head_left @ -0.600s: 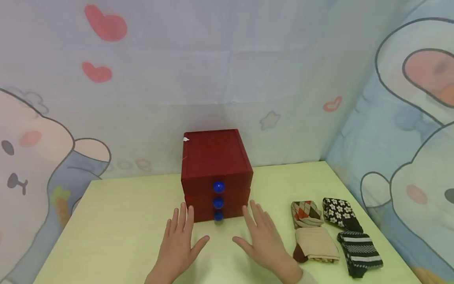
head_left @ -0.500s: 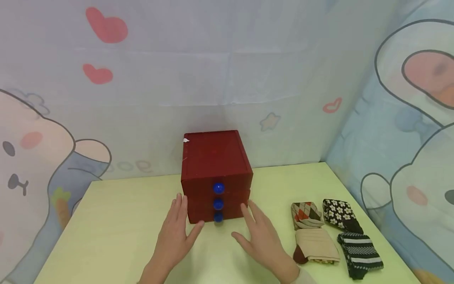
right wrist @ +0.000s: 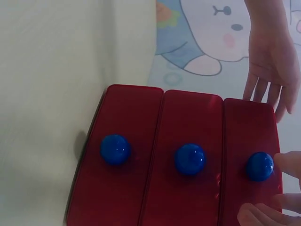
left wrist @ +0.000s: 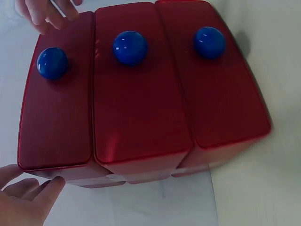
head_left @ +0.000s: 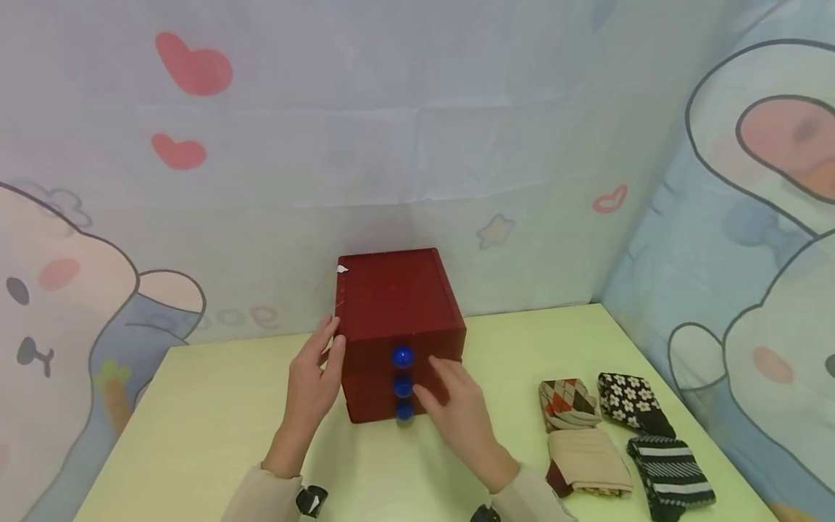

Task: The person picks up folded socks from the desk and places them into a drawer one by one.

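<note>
A dark red chest of three stacked drawers [head_left: 398,293] stands at the back of the table, each front bearing a round blue knob. My left hand [head_left: 313,384] touches the left side of the top drawer, fingers nearly straight; its thumb lies along that side in the left wrist view. In front of the drawers' right half is my right hand [head_left: 459,406], thumb and fingers spread and slightly bent. The right wrist view has its fingers [right wrist: 289,162] close beside the top knob [right wrist: 259,166], with nothing gripped. Every drawer is closed.
Folded socks lie on the table's right side: an argyle pair [head_left: 567,404], a black floral pair [head_left: 633,402], a beige pair [head_left: 589,462] and a striped pair [head_left: 672,471]. A cartoon-printed cloth [head_left: 293,159] hangs behind the pale yellow table [head_left: 196,435].
Both hands have moved forward to the chest. The left now touches its left side, and the right has come in toward the knobs. The view has tilted slightly upward.
</note>
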Motion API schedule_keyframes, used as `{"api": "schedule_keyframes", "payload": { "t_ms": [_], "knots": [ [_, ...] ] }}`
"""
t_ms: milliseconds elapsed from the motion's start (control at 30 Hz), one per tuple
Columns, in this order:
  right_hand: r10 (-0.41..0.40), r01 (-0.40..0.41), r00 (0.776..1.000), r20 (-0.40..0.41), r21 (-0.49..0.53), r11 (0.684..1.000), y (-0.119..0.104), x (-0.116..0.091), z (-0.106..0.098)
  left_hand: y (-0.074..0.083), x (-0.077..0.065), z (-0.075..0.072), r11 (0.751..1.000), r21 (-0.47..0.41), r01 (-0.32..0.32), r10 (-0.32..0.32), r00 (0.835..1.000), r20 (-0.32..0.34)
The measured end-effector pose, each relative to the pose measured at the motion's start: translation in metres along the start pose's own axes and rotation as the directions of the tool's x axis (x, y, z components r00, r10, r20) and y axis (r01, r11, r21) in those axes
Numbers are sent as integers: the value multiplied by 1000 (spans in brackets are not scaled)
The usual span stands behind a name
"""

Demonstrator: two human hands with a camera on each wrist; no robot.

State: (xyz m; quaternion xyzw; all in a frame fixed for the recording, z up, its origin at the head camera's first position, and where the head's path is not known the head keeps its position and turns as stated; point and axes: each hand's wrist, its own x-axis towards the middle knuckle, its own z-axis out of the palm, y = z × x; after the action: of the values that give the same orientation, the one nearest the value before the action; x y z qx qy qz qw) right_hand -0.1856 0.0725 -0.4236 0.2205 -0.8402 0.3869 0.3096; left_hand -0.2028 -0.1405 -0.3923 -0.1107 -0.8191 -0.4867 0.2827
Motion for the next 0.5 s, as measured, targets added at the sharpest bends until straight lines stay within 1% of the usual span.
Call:
{"api": "schedule_keyframes", "payload": {
  "t_ms": [100,233,367,500],
  "knots": [
    [41,-42,999,12,71,997,0,5,2,0,6,2,996,-45,82,-82,997,2],
    [93,-98,995,43,141,985,-2,9,4,-1,12,3,981,-68,181,-180,984,12],
    [130,-136,990,47,177,975,-3,12,9,-4,15,2,968,-66,241,-239,970,43],
    [139,-140,990,21,211,967,-5,16,15,-8,19,2,957,-71,280,-274,959,78]
  ]
}}
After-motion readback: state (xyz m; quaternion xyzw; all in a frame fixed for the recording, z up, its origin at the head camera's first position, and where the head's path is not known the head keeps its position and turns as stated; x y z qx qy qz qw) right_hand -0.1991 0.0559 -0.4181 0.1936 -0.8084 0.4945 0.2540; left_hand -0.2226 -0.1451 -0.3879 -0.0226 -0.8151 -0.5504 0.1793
